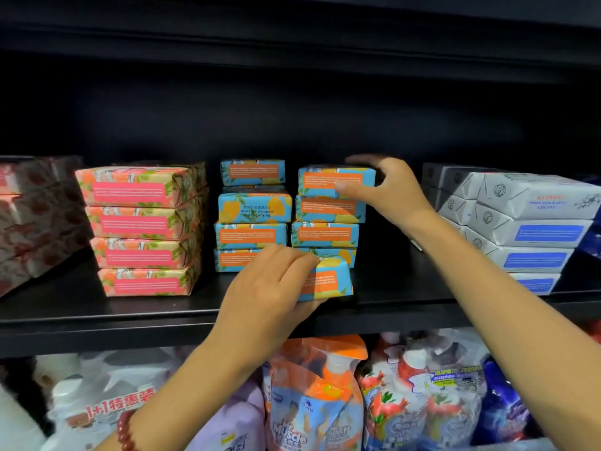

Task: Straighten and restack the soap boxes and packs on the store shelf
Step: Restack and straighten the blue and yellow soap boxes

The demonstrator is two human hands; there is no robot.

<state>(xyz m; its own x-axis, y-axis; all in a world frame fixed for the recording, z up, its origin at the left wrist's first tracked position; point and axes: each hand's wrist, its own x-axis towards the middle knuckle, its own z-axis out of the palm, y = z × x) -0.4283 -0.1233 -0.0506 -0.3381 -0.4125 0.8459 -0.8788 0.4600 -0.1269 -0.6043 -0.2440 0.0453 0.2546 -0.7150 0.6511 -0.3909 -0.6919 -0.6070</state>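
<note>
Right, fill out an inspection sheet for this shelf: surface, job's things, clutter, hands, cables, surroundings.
Surface: black metal shelf.
Job's things: blue-and-orange wrapped soap bars in two uneven stacks; pink floral soap boxes, four high; white soap packs at right.
Clutter: nothing seen.
Hands: left hand grips a loose tilted blue bar in front; right hand grips the right stack's top bar.
Cables: nothing seen.
Surroundings: bagged pump bottles on the shelf below.

light: bright from the front, shelf (162, 307) back black | shadows: soft, under boxes | glare: faint on lower bottles (422, 385) | blur: left edge and bottom soft | distortion: wide-angle bowing at edges
</note>
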